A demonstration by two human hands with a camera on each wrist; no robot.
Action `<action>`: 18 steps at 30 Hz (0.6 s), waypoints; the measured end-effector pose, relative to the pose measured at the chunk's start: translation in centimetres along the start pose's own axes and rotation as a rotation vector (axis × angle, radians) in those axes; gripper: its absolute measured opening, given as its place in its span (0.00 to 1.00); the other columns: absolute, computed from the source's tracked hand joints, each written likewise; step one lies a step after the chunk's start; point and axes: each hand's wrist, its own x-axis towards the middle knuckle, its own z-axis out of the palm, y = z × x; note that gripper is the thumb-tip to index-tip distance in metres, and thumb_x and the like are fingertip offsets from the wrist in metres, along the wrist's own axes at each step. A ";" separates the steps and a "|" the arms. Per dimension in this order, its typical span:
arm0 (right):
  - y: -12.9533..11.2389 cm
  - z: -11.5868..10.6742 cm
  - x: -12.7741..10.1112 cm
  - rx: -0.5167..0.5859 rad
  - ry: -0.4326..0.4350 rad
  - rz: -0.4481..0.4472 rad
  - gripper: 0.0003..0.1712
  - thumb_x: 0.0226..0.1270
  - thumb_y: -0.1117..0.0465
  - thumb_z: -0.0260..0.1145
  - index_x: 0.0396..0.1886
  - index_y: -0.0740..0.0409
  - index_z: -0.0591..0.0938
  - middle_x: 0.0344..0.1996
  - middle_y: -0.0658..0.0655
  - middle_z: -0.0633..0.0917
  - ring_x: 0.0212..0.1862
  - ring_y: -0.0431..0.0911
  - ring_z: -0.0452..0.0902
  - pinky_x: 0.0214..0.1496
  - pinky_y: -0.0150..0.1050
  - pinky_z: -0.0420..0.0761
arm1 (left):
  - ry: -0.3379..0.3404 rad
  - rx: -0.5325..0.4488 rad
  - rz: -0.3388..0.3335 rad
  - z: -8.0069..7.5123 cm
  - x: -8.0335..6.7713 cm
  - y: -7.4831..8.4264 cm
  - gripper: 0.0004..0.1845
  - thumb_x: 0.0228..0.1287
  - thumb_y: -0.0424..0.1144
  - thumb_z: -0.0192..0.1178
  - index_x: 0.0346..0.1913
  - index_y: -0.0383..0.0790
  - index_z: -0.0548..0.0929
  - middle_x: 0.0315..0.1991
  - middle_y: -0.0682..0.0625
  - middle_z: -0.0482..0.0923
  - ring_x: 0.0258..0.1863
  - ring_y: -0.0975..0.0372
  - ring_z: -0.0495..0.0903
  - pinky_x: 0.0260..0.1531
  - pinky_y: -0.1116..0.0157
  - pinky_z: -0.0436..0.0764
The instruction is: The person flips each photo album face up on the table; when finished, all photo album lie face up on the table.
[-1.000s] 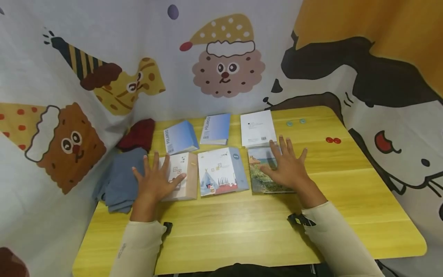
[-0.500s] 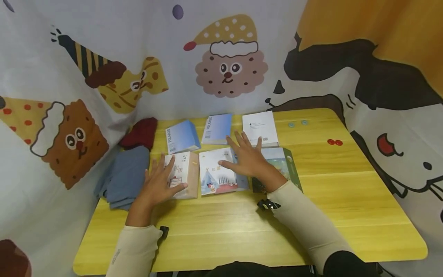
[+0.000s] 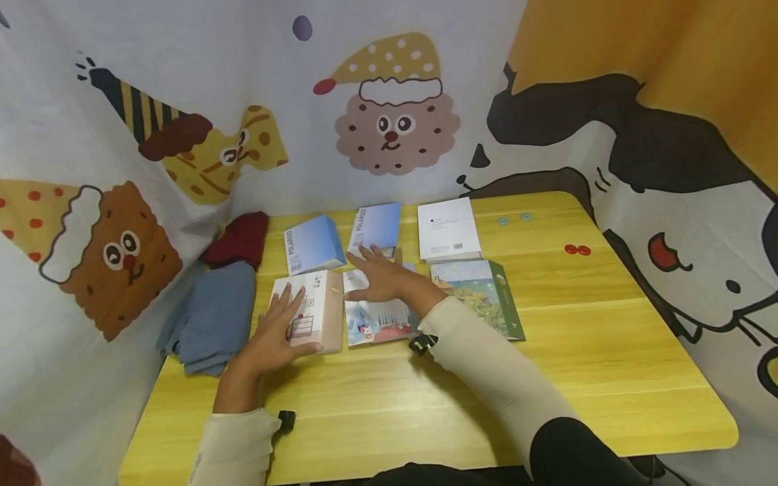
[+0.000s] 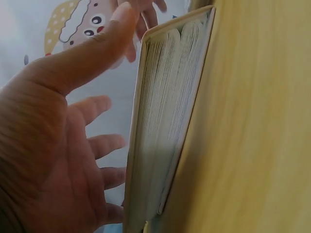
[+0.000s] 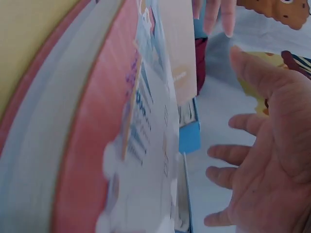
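Note:
My left hand (image 3: 273, 341) is spread, fingers straight, over the left side of a thick beige-spined photo album (image 3: 331, 317). In the left wrist view, its thumb and fingers fan out beside that album's cover, with the page edges (image 4: 165, 107) facing the camera. My right hand (image 3: 383, 278) spreads its fingers over the upper part of a white album with a tent picture (image 3: 392, 327), hiding some of the cover. In the right wrist view, the palm faces this album's cover (image 5: 146, 179) with a gap between. To its right lies a landscape-covered album with a green spine (image 3: 477, 297).
Behind lie two blue albums, one left (image 3: 315, 244) and one centre (image 3: 379, 223), and a white one (image 3: 448, 229). Folded grey-blue cloth (image 3: 215, 317) and dark red cloth (image 3: 240, 239) sit left. Red discs (image 3: 577, 250) and pale teal discs (image 3: 514, 219) lie right on the yellow table (image 3: 608, 364).
My right hand has moved left from the landscape album to the tent album, uncovering the landscape cover. My left hand has stayed over the beige album, shifting slightly. The albums keep their places.

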 end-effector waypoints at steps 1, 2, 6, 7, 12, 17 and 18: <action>-0.3 0.0 0.3 0.008 -0.012 -0.011 0.57 0.76 0.29 0.65 0.93 0.40 0.50 0.91 0.62 0.48 0.92 0.63 0.36 0.81 0.85 0.32 | -0.002 -0.004 0.003 0.1 0.0 0.0 0.67 0.57 0.57 0.83 0.90 0.42 0.51 0.90 0.30 0.38 0.86 0.24 0.36 0.71 0.13 0.45; -0.5 0.1 0.6 0.008 -0.023 -0.020 0.57 0.76 0.29 0.65 0.92 0.40 0.50 0.91 0.62 0.48 0.92 0.63 0.36 0.82 0.85 0.33 | -0.001 -0.004 0.006 0.2 0.1 -0.1 0.68 0.56 0.57 0.84 0.90 0.42 0.51 0.90 0.30 0.39 0.86 0.24 0.37 0.70 0.13 0.45; -1.3 0.3 1.7 -0.010 -0.047 -0.038 0.55 0.76 0.29 0.65 0.92 0.39 0.51 0.91 0.59 0.52 0.92 0.61 0.39 0.84 0.82 0.35 | 0.026 -0.011 0.026 0.3 0.0 -0.3 0.67 0.55 0.56 0.85 0.90 0.42 0.53 0.90 0.30 0.44 0.86 0.25 0.38 0.71 0.14 0.45; -1.4 0.3 2.0 -0.018 -0.054 -0.036 0.55 0.76 0.29 0.65 0.92 0.39 0.51 0.91 0.58 0.53 0.92 0.61 0.40 0.85 0.81 0.36 | 0.028 -0.018 0.033 0.4 0.0 -0.3 0.67 0.55 0.55 0.85 0.90 0.42 0.54 0.89 0.30 0.44 0.86 0.24 0.38 0.72 0.14 0.45; -1.9 1.1 3.0 -0.046 -0.084 -0.057 0.55 0.77 0.30 0.65 0.92 0.38 0.52 0.91 0.55 0.54 0.92 0.59 0.42 0.87 0.77 0.37 | 0.028 -0.031 0.050 0.6 -0.2 -0.4 0.63 0.54 0.53 0.86 0.87 0.40 0.61 0.89 0.29 0.47 0.85 0.23 0.40 0.74 0.15 0.42; -2.0 1.7 3.7 -0.039 -0.077 -0.064 0.52 0.77 0.32 0.66 0.91 0.39 0.55 0.90 0.54 0.56 0.92 0.59 0.45 0.89 0.72 0.38 | 0.031 -0.019 0.053 0.9 -0.2 -0.4 0.61 0.52 0.54 0.87 0.85 0.39 0.65 0.88 0.29 0.49 0.86 0.23 0.41 0.75 0.17 0.42; -2.0 1.8 3.8 -0.038 -0.076 -0.063 0.52 0.77 0.33 0.66 0.91 0.39 0.56 0.90 0.53 0.57 0.92 0.59 0.45 0.89 0.72 0.37 | 0.028 -0.015 0.053 1.0 -0.1 -0.4 0.61 0.52 0.54 0.87 0.85 0.38 0.65 0.88 0.29 0.49 0.86 0.24 0.42 0.76 0.17 0.43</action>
